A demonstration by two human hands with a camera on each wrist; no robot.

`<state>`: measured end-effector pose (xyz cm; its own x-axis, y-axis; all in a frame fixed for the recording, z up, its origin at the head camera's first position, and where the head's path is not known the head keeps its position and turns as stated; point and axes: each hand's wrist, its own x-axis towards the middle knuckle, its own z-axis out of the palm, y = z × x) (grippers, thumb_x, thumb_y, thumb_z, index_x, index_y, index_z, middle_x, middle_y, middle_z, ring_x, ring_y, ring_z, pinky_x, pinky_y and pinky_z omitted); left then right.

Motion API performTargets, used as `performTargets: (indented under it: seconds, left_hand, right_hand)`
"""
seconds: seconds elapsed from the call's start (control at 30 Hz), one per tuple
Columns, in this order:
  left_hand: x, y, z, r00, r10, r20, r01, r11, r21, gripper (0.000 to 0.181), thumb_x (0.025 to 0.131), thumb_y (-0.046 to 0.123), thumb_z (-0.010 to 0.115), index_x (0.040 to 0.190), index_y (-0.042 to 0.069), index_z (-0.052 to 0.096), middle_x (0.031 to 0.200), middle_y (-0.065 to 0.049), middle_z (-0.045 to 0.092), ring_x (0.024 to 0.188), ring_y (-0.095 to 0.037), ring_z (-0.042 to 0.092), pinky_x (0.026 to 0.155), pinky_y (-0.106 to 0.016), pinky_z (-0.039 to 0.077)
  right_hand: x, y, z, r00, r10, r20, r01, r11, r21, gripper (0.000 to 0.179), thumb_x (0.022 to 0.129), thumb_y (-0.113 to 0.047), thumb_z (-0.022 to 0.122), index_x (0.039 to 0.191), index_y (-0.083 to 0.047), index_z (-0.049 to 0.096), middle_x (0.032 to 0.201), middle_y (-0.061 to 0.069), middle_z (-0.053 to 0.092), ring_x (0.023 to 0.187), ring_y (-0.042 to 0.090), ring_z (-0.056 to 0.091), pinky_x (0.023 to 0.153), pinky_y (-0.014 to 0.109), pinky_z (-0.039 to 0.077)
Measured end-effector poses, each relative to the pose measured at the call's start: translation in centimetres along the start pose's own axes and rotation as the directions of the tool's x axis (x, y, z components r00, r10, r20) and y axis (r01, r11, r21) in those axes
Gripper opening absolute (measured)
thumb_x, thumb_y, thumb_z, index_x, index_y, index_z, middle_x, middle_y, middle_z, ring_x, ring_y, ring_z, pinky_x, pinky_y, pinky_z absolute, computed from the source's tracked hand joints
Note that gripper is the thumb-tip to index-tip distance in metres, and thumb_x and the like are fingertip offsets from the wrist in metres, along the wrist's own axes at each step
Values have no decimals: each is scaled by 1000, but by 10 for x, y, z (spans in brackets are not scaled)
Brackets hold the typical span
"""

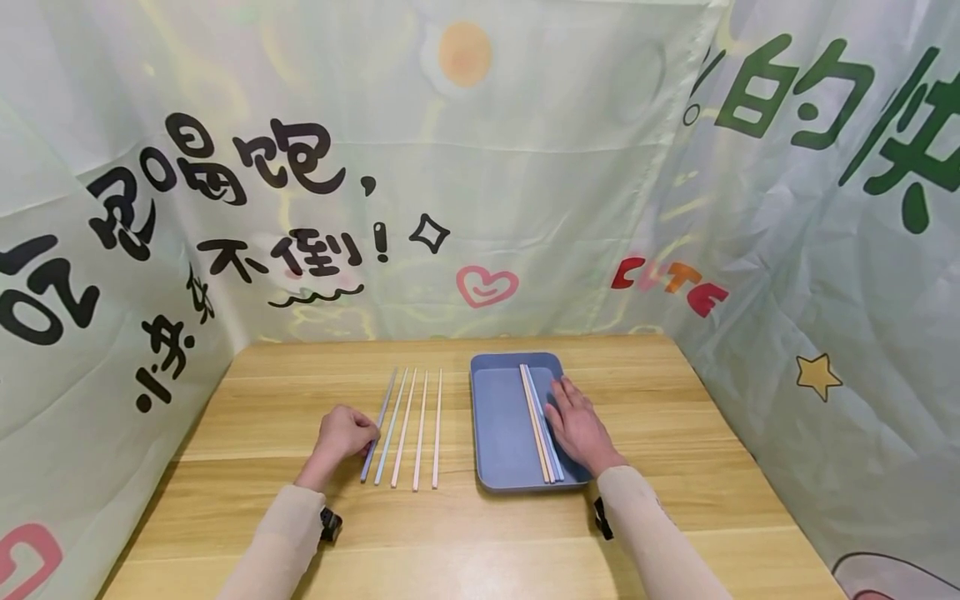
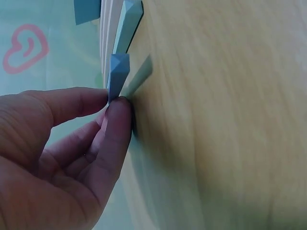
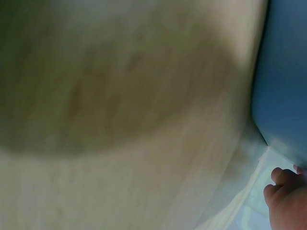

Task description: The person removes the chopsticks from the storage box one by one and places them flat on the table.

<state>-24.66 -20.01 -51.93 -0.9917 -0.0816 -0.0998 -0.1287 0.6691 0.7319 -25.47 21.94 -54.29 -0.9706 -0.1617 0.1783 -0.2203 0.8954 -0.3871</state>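
My left hand point(image 1: 345, 432) pinches a blue chopstick point(image 1: 387, 398) between thumb and fingers at the left end of a row. In the left wrist view, the square end of this chopstick point(image 2: 119, 72) sticks up from the fingertips, with a pale green chopstick point(image 2: 128, 24) just beyond. Several pale chopsticks point(image 1: 404, 425) lie side by side on the table, spaced apart. To the right, a blue-grey tray point(image 1: 501, 429) holds a bundle of chopsticks point(image 1: 537, 417). My right hand point(image 1: 581, 427) lies over the tray's right side with straight fingers, beside the bundle; whether it touches the chopsticks I cannot tell.
A wooden table point(image 1: 465, 542) carries everything. Printed cloth point(image 1: 405, 183) hangs along its back and both sides. The right wrist view shows mostly tabletop, with the tray's outer wall point(image 3: 283, 76) at the right.
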Motion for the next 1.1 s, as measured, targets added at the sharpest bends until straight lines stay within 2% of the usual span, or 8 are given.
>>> performTargets:
  seconds: [0.2,0.5,0.63,0.7,0.87,1.0,1.1]
  left_hand:
    - [3,-3,4,1000,-1,-10,1,1000,20,7,82,5,76,79,0,80,60,-4,71,51,-10,64,50,-21,51]
    - [4,-4,5,999,-36,-7,36,999,8,6,81,6,80,78,1,78,61,-2,71,51,-12,65,49,-24,55]
    - [5,0,3,999,-53,4,53,999,8,8,84,7,80,81,1,75,67,-5,72,56,-13,66,52,-25,57]
    - [5,3,1,999,-24,-23,24,999,39,11,87,10,78,84,0,75,74,-9,74,63,-17,68,58,-30,59]
    - [5,25,3,989,81,-121,-69,992,105,21,94,17,71,95,-2,79,90,-16,79,75,-24,71,64,-36,58]
    - [4,53,12,981,122,-150,-123,992,3,21,96,16,71,103,-2,81,93,-17,81,73,-23,75,64,-34,61]
    - [4,73,21,977,150,-149,-167,980,-105,21,96,14,72,106,-1,81,89,-16,80,73,-26,77,63,-32,61]
  right_hand:
    - [-1,0,0,1000,9,18,-9,1000,-4,60,113,-30,48,161,2,35,170,28,27,156,48,31,128,63,27]
    - [0,0,0,1000,1,4,-1,1000,5,60,113,-30,49,161,3,36,170,28,29,156,47,32,128,63,27]
    - [0,0,0,1000,4,7,-4,1000,5,60,112,-30,50,161,3,36,170,28,29,156,47,32,128,63,27]
    - [0,0,0,1000,3,10,-3,1000,6,60,113,-30,49,161,3,36,170,28,29,156,47,32,128,63,27]
    - [1,0,-1,1000,8,24,-8,1000,2,61,113,-31,48,161,3,34,170,28,27,156,48,31,129,63,26]
    - [1,0,-1,1000,7,26,-7,1000,4,61,113,-32,48,162,2,34,170,28,26,156,49,31,128,63,26]
    - [1,0,-1,999,8,32,-8,1000,1,61,113,-32,48,162,2,34,171,28,26,156,49,30,128,64,26]
